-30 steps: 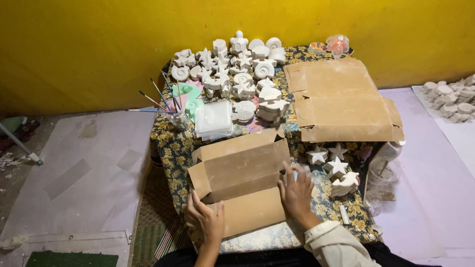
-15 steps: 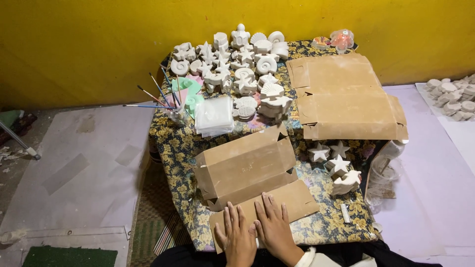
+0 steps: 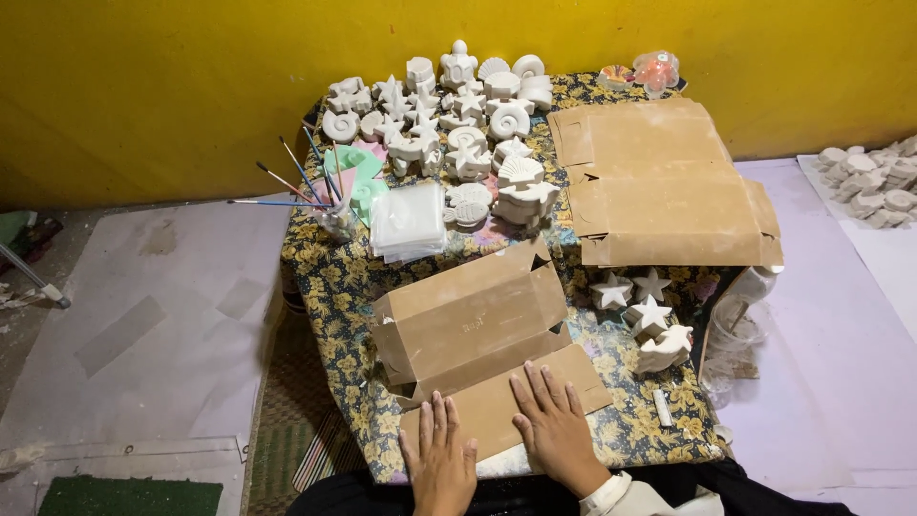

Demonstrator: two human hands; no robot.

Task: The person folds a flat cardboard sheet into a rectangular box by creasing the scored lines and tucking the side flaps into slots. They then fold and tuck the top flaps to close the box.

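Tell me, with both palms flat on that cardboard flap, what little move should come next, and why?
Probably fold that flap up along its crease toward the box body. The left hand and right hand both lie flat on the flap, which is spread out on the table toward the person, while the cardboard box is half-formed, its side tabs loose. That is only a guess from how things lie.

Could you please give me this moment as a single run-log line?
left hand: flat on cardboard flap | right hand: flat on flap | box: half-folded, on floral cloth
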